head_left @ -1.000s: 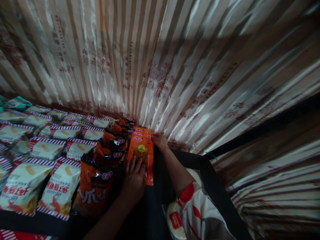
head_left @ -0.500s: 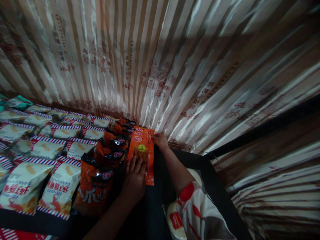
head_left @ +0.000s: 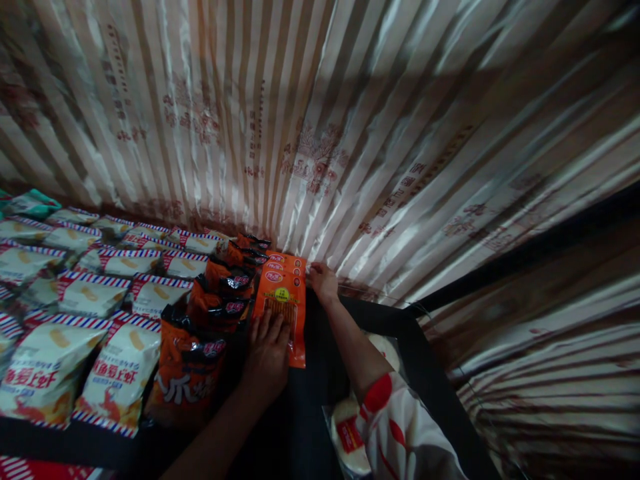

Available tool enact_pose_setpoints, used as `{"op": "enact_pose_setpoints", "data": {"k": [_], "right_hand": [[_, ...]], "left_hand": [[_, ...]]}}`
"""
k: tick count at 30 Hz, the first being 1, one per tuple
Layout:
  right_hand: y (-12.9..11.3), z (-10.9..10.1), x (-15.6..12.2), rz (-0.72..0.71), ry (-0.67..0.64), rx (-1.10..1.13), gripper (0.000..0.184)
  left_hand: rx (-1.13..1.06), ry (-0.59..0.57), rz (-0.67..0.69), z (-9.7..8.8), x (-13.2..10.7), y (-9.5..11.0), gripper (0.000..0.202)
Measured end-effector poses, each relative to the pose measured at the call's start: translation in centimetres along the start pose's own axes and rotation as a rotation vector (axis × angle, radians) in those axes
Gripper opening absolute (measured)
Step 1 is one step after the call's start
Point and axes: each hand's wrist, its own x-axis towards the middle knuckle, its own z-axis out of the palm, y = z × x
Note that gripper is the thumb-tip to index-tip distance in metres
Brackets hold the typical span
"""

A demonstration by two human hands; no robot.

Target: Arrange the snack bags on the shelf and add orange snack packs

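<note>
My left hand (head_left: 270, 350) lies on the lower part of an orange snack packet (head_left: 285, 287), its fingers stretched out and spread over the picture of brown sticks. This packet tops a small overlapping stack; the upper edges of others show behind it. Just right of the stack's top corner is my right hand (head_left: 325, 283), with fingers curled together and a narrow gap between them and the packet. Nothing shows in its fingers, though its palm side is hidden. Orange-and-black snack bags (head_left: 187, 373) stand in a row left of my left hand.
Rows of white snack bags with striped edges (head_left: 117, 373) fill the left side. Green packets (head_left: 33, 203) lie at the far left. A pleated, printed curtain (head_left: 310, 153) hangs behind the dark shelf (head_left: 310, 413). Round pale packs (head_left: 350, 440) lie under my right arm.
My right hand has shifted slightly right, off the packet's upper edge. My left hand stays on the packet. The view has moved a little.
</note>
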Motion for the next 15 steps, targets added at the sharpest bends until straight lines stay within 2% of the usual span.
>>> {"op": "enact_pose_setpoints", "data": {"k": [5,8,11,15], "right_hand": [[0.6,-0.3,-3.2,-0.088,0.083,0.048,0.032],[1.2,0.2,-5.3,-0.221,0.139,0.057,0.031],[1.7,1.0,-7.0,-0.343,0.141,0.034,0.031],[2.0,1.7,-8.4,-0.437,0.165,0.016,0.035]], "left_hand": [[-0.007,0.020,-0.015,0.2,0.0,0.1,0.040],[-0.009,0.032,-0.015,0.2,0.0,0.1,0.040],[-0.010,0.017,-0.012,-0.2,0.0,0.2,0.041],[-0.018,-0.010,-0.019,-0.8,0.1,0.5,0.042]]}}
